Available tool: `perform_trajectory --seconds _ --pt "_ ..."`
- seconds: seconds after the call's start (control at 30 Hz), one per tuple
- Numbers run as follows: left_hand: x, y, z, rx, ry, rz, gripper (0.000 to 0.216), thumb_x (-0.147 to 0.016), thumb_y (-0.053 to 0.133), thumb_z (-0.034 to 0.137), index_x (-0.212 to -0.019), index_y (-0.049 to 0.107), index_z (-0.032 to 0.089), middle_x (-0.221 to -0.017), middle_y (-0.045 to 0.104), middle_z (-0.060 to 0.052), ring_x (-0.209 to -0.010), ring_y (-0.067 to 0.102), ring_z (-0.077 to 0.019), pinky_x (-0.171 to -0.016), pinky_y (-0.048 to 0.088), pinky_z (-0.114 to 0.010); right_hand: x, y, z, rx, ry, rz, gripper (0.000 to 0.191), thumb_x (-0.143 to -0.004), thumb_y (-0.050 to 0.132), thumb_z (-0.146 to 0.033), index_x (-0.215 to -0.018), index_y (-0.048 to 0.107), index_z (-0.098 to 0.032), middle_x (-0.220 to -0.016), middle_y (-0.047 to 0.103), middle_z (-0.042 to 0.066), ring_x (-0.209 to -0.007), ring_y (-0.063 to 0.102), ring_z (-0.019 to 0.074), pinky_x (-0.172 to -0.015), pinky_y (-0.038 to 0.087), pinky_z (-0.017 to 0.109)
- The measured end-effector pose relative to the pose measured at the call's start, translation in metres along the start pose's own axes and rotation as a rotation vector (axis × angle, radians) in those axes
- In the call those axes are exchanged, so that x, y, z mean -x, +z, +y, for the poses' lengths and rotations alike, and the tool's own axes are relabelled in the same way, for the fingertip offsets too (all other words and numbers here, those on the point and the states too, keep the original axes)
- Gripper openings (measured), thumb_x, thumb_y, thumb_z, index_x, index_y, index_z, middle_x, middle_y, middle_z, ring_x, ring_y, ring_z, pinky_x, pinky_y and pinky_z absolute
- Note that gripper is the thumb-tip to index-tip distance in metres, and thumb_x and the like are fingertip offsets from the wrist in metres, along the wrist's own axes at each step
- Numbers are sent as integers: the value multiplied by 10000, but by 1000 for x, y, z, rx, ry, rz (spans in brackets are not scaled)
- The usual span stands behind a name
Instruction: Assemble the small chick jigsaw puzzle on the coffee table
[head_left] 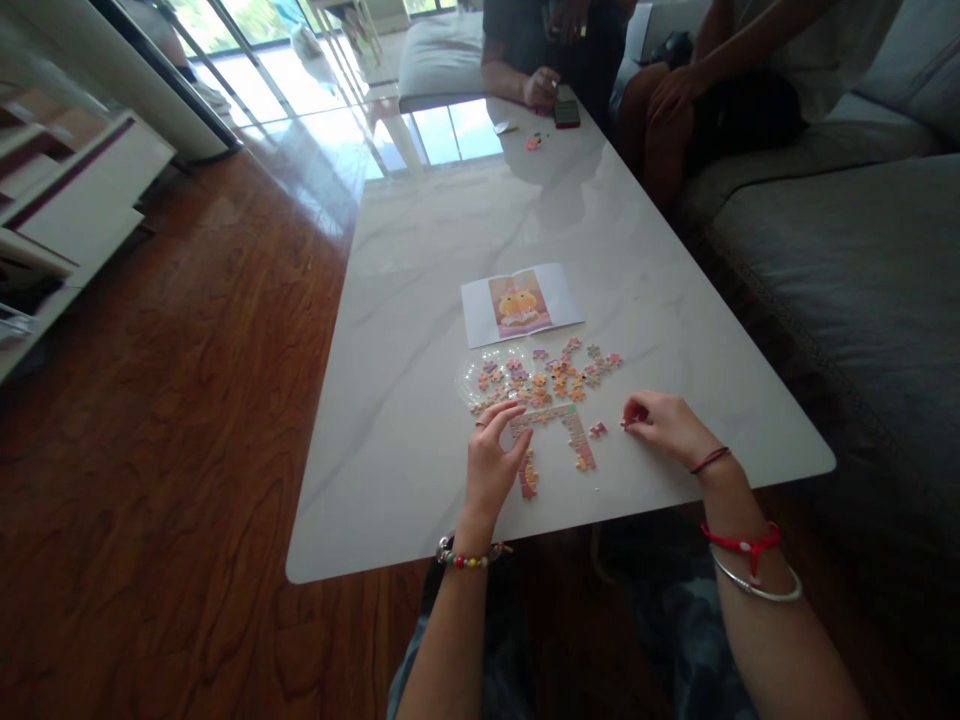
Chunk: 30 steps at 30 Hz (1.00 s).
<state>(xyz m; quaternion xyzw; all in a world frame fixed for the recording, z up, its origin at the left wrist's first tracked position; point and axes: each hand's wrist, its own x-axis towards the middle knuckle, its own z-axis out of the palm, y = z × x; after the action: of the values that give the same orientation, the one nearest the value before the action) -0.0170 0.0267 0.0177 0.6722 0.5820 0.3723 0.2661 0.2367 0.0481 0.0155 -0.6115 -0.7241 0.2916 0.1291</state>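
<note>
A partly joined jigsaw puzzle lies on the table, its top edge and two sides forming a frame that is open toward me. My left hand hovers at its upper left corner with thumb and fingers apart; part of the left side is hidden beneath it. To the right, my right hand pinches a small puzzle piece close to the tabletop. Between this hand and the frame lies a short joined bit of puzzle. Beyond the frame, several loose pieces are scattered, some on a clear plastic sheet.
A creased paper with a printed cartoon picture lies past the pieces on the white marbled table. At the far end are a phone and a few more pieces. Two people sit there and along the grey sofa.
</note>
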Motion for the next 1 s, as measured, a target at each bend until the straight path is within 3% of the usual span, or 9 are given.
perform_trajectory --seconds 0.17,0.37,0.77,1.0 --pt "3 0 -2 -7 4 -30 193 -750 541 162 -933 590 195 -1036 585 -49 -998 535 -165 -899 430 -352 2 1 -9 -283 120 -53 159 -707 545 -255 -825 616 -177 -718 650 23 -651 591 139 -639 455 266" --pt "5 3 -4 -24 57 -80 203 -771 501 147 -946 583 208 -1015 588 -44 -962 548 -163 -872 451 -346 2 1 -22 -608 189 -237 190 -691 580 -315 -784 588 -150 -720 657 49 -599 593 124 -481 442 219" --pt "9 12 -5 -63 156 -207 222 -780 489 145 -975 572 212 -1015 593 -47 -938 570 -162 -836 481 -328 4 -2 -26 -651 293 -341 209 -696 583 -326 -795 581 -141 -784 673 75 -619 609 124 -445 410 192" --pt "10 13 -5 -121 182 -234 221 -792 471 150 -980 568 214 -1023 586 -45 -935 568 -162 -830 481 -322 4 -2 -25 -598 232 -367 176 -686 582 -308 -749 581 -144 -686 646 45 -599 581 113 -458 396 193"
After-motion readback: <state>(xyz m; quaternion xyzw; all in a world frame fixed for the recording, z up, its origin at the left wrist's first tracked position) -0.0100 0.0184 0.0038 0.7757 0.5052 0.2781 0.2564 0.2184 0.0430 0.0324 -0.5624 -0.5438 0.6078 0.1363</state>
